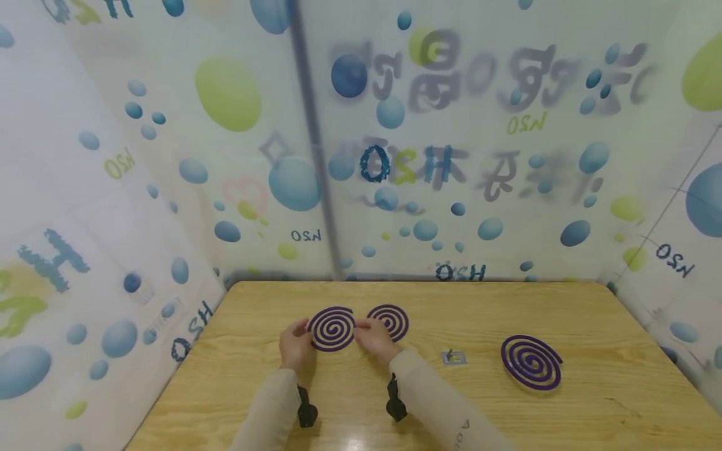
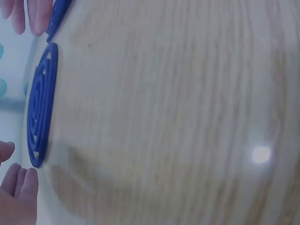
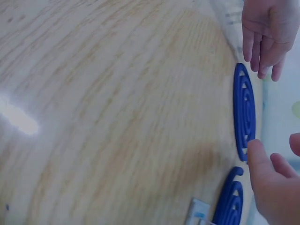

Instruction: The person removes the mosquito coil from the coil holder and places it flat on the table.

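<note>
A dark purple mosquito coil (image 1: 331, 329) lies flat on the wooden table between two hands. At its left edge is the left hand (image 1: 294, 344), fingers loosely extended; the left wrist view shows this hand (image 2: 21, 192) right beside the coil (image 2: 41, 108). On the opposite side, the right hand (image 1: 375, 340) has its fingertips at the coil's right edge. Seen from the right wrist, one finger of the right hand (image 3: 272, 183) overlaps the end of the coil (image 3: 244, 110). A second mosquito coil (image 1: 389, 321) lies just behind the right hand, partly covered by it.
A third mosquito coil (image 1: 531, 362) sits toward the table's right side. Between it and the right hand lies a small metal piece (image 1: 454, 357) with a raised tab. Patterned sheeting (image 1: 383, 244) rises behind the table's far edge and along both sides.
</note>
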Available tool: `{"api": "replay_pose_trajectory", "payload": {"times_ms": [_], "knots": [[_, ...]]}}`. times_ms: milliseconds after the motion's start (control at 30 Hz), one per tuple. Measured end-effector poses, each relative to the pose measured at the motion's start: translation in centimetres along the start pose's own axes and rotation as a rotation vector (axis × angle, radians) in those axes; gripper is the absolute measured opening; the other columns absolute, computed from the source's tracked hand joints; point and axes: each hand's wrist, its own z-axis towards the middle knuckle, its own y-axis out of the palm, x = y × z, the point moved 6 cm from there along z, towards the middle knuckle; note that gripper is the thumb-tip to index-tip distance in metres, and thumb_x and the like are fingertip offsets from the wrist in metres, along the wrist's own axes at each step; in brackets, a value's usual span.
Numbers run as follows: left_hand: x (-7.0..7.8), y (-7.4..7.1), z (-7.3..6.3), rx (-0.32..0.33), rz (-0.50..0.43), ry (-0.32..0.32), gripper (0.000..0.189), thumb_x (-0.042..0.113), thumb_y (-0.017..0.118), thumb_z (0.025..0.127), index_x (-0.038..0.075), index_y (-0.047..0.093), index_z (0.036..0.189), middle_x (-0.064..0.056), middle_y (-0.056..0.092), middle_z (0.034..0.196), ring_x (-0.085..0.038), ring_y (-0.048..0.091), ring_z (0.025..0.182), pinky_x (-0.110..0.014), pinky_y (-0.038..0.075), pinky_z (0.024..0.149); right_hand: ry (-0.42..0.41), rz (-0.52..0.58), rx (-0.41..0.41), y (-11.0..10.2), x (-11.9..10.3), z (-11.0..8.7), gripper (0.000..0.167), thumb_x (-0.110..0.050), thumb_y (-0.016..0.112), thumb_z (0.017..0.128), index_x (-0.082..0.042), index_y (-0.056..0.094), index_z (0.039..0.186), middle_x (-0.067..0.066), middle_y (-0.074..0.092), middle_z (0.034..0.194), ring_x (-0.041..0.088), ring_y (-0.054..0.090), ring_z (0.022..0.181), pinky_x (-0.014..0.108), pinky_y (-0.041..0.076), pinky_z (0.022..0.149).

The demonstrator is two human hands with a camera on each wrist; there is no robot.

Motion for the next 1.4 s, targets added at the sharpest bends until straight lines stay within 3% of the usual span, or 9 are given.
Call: {"api": "replay_pose_trajectory", "payload": {"times_ms": [167, 300, 533, 700, 900, 1100, 1400], "knots": [[0.7, 0.4, 0.2, -0.021, -0.011, -0.015, 0.037, -0.008, 0.053, 0.078, -0.005, 0.053, 0.115, -0.027, 0.049, 0.118, -0.037, 0.044, 0.111, -0.043, 0.039, 0.094, -0.024, 0.029, -0.072, -0.7, -1.1, -0.3, 0.036, -0.006, 0.05, 0.087, 0.01, 0.045, 0.119, 0.021, 0.053, 0.11, 0.03, 0.055, 0.096, 0.035, 0.049, 0.081], [2.0, 0.7, -0.1, -0.049, -0.011, 0.001, 0.037, -0.005, 0.054, 0.08, -0.002, 0.053, 0.117, -0.023, 0.05, 0.12, -0.035, 0.044, 0.113, -0.042, 0.038, 0.095, -0.028, 0.025, -0.078, -1.8, -2.2, -0.5, 0.036, -0.005, 0.048, 0.088, 0.009, 0.045, 0.12, 0.02, 0.054, 0.11, 0.031, 0.055, 0.097, 0.033, 0.05, 0.08], [4.0, 2.1, -1.7, -0.106, -0.015, 0.087, 0.034, -0.006, 0.055, 0.08, -0.004, 0.054, 0.114, -0.023, 0.053, 0.116, -0.034, 0.048, 0.109, -0.041, 0.039, 0.094, -0.065, 0.006, -0.075, -4.3, -3.6, -1.0, 0.035, -0.008, 0.05, 0.087, 0.006, 0.048, 0.119, 0.02, 0.055, 0.108, 0.022, 0.059, 0.087, 0.029, 0.052, 0.074], [5.2, 3.9, -2.9, -0.181, -0.041, 0.136, 0.033, -0.004, 0.056, 0.08, -0.004, 0.055, 0.113, -0.023, 0.055, 0.112, -0.032, 0.051, 0.103, -0.04, 0.043, 0.089, -0.083, 0.013, -0.092, -6.7, -4.3, -1.7, 0.033, -0.008, 0.048, 0.089, 0.005, 0.048, 0.119, 0.022, 0.053, 0.112, 0.03, 0.056, 0.095, 0.037, 0.049, 0.081], [6.6, 6.2, -4.7, -0.283, -0.039, 0.205, 0.03, 0.0, 0.059, 0.081, -0.002, 0.057, 0.111, -0.018, 0.058, 0.108, -0.027, 0.055, 0.097, -0.036, 0.048, 0.082, -0.088, 0.029, -0.048, -10.3, -4.0, -3.0, 0.032, -0.007, 0.05, 0.089, 0.004, 0.047, 0.119, 0.016, 0.054, 0.107, 0.034, 0.054, 0.097, 0.038, 0.049, 0.082], [8.0, 9.2, -6.9, -0.437, -0.14, 0.251, 0.03, -0.002, 0.059, 0.081, -0.008, 0.055, 0.11, -0.023, 0.056, 0.11, -0.031, 0.055, 0.099, -0.032, 0.047, 0.085, -0.085, 0.014, -0.05, -14.2, -3.2, -4.5, 0.036, -0.011, 0.048, 0.091, 0.006, 0.043, 0.122, 0.022, 0.051, 0.115, 0.031, 0.054, 0.099, 0.04, 0.047, 0.085], [12.4, 11.7, -11.1, -0.579, -0.163, 0.287, 0.028, -0.002, 0.057, 0.083, -0.009, 0.055, 0.11, -0.024, 0.056, 0.108, -0.033, 0.053, 0.097, -0.036, 0.047, 0.084, -0.09, -0.059, -0.032, -19.8, -2.7, -6.3, 0.043, -0.018, 0.043, 0.094, 0.006, 0.034, 0.129, 0.027, 0.047, 0.121, 0.033, 0.051, 0.103, 0.04, 0.046, 0.086]]}}
